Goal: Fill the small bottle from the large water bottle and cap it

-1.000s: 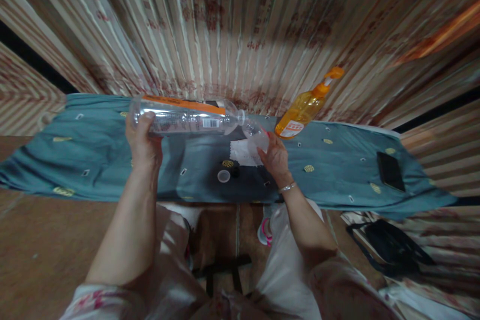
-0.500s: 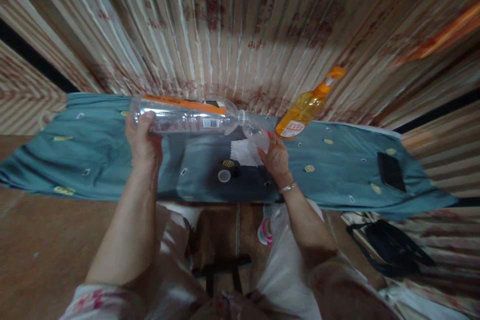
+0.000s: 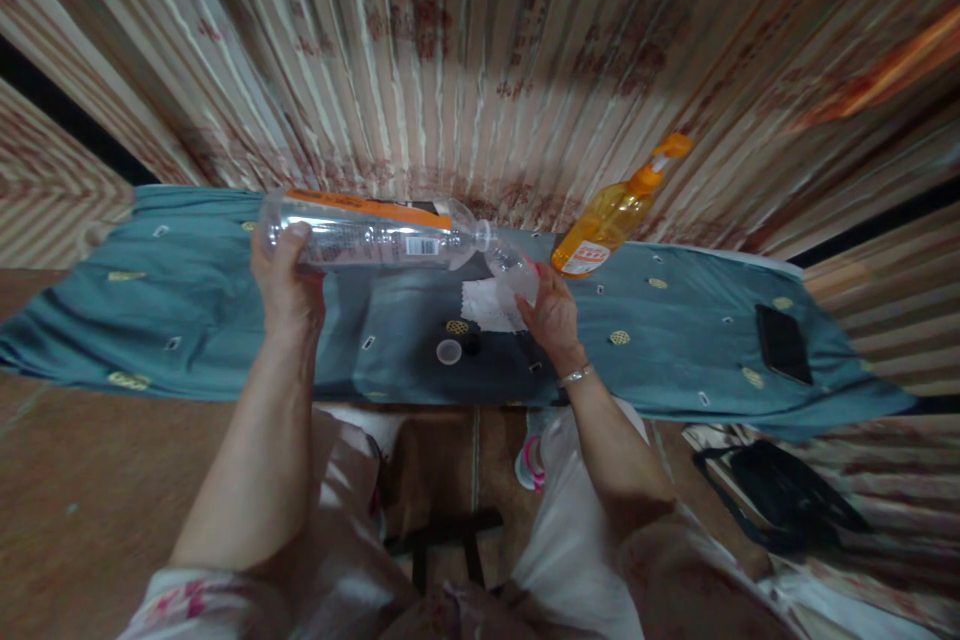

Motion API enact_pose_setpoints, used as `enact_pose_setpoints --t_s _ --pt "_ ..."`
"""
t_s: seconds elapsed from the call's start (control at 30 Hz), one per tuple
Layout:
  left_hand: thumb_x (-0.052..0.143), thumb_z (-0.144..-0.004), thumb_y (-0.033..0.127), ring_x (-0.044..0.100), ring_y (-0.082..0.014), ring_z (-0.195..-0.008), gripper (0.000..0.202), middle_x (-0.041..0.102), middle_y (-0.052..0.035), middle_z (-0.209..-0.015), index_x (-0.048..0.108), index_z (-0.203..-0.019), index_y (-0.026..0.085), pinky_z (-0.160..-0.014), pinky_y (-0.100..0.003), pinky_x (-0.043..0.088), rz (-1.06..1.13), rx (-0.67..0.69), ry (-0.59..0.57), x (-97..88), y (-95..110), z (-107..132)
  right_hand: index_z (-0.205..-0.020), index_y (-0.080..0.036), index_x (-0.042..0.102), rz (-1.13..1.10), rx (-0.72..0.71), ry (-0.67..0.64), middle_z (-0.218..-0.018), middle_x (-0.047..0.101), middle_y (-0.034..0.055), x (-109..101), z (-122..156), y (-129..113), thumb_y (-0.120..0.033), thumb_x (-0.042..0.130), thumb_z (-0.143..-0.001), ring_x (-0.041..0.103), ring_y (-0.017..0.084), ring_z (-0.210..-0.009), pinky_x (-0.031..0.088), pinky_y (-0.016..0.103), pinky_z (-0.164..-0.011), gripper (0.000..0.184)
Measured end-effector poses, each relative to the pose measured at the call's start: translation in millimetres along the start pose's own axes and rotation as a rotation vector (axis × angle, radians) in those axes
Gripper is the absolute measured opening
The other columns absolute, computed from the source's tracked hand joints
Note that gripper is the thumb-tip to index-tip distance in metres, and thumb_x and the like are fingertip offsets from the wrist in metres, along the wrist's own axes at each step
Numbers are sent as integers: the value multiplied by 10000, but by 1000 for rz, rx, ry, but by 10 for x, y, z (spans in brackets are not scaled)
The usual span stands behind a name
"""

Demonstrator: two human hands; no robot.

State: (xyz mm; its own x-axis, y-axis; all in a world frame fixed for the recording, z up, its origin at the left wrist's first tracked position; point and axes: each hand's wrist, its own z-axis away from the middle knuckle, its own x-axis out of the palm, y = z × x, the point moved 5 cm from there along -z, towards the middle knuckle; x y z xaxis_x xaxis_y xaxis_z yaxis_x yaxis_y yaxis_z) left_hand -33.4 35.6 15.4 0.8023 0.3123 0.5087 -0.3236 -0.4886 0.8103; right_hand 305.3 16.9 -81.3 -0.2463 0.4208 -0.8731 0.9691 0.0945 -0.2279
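Bottle (image 3: 360, 245) lay nearly level, clasped by the left hand (image 3: 289, 285), its mouth (image 3: 484, 235) at a small translucent container (image 3: 513, 276) that the right hand (image 3: 553, 315) gripped above the bench (image 3: 664, 345).

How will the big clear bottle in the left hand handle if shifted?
The big clear bottle may flex when squeezed: its see-through walls look like plastic. Its rounded body would probably roll if set on its side. The glossy surface could be slippery.
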Motion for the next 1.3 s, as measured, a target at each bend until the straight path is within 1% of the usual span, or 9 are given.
enact_pose_setpoints --t_s 0.2,0.3,0.47,0.57,0.67,0.83,0.97,1.1,1.3 --pt "818 -476 409 538 -140 -745 457 586 -2 -838 650 -845 199 -749 -325 522 -9 2 24 -20 -7 -7 -1379 -36 417 -19 -11 -3 -1295 594 252 -5 3 2 -311 553 -890 553 312 -1199 460 463 -1031 577" --pt "821 -471 394 537 -134 -737 458 583 2 -839 649 -846 195 -778 -341 532 5 3 19 -11 2 -2 -1378 -29 414 -23 -13 -1 -1292 594 253 1 7 5 -314 544 -888 549 317 -1201 455 461 -1037 582" --pt "807 -504 424 525 -131 -726 458 565 2 -832 637 -866 200 -793 -371 539 -11 12 -15 6 10 0 -1390 -45 397 -30 -7 0 -1301 591 249 13 10 10 -323 520 -893 541 322 -1213 458 475 -1029 582" --pt "810 -498 427 529 -136 -739 478 562 4 -840 630 -881 207 -800 -376 534 -16 12 -20 -5 1 -7 -1390 -53 395 -32 -4 5 -1296 593 244 12 7 10 -323 525 -890 544 322 -1209 459 479 -1030 583" --pt "794 -522 420 531 -144 -762 448 560 -2 -859 621 -873 202 -809 -385 524 -22 11 -19 -11 -7 -11 -1385 -50 402 -33 -3 13 -1291 593 245 8 6 5 -316 532 -889 552 318 -1200 462 474 -1029 578" --pt "798 -486 384 527 -141 -756 437 554 -2 -851 607 -825 185 -826 -381 513 1 6 9 -1 -1 -4 -1387 -49 401 -33 -13 25 -1284 601 242 -1 9 0 -309 524 -897 562 315 -1192 467 477 -1022 569" --pt "775 -503 410 507 -139 -750 418 538 6 -840 609 -819 193 -821 -369 502 -31 10 -1 12 10 1 -1377 -35 413 -17 -21 3 -1284 595 254 2 5 2 -307 566 -886 561 314 -1191 467 465 -1027 582" --pt "770 -516 423 507 -142 -764 415 540 4 -858 613 -831 203 -820 -353 497 -48 8 -30 7 3 -5 -1370 -60 427 -24 -11 17 -1272 604 242 -17 -1 -8 -337 572 -896 570 319 -1171 477 471 -1009 568" --pt "801 -484 408 518 -146 -765 441 540 0 -857 597 -810 192 -802 -347 494 -18 -5 -5 -12 -7 -15 -1351 -40 442 -37 -7 35 -1234 614 246 -29 -8 -38 -403 589 -904 589 317 -1127 488 462 -980 594"
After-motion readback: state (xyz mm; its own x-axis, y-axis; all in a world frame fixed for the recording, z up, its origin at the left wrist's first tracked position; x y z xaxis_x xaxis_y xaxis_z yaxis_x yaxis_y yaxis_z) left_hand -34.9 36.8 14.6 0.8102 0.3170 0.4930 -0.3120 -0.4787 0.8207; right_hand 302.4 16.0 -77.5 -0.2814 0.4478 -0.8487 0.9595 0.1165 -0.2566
